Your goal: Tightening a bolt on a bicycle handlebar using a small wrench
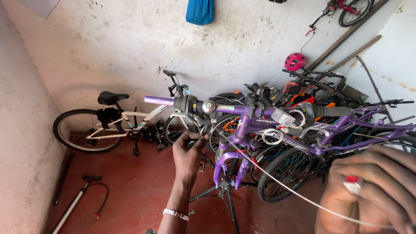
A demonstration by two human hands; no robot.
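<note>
— Two hands are up in front of us. Our right hand (372,190) is nearest the camera, blurred at the lower right, its fingers pinched together on a thin white cable (299,197), with a small red and white piece showing between the fingertips.

— And the cable runs away from us from there?

— Yes, it slants up and left from that pinch toward the purple bicycle (277,134). Our left hand (187,154) is further out, wearing a beaded bracelet (175,213) at the wrist. Its fingers are closed around something slim just below the handlebar (242,108), but we cannot tell whether that is the same cable or another part.

— How does the purple bicycle stand?

— We see it raised on a black work stand (229,203), its purple fork (229,167) hanging with no front wheel in it. On the handlebar sit a round silver bell (208,106) and a white reflector (282,117); the left end is bare purple tube.

— What lies beyond it?

— On the red floor (130,190) at the lower left we see a floor pump (76,201). Against the back wall leans a white bicycle (117,123) with a black saddle. To the right, several more bicycles crowd together, a pink helmet (295,61) resting on top of them. A blue bag (199,11) hangs high on the stained wall (108,47).
</note>
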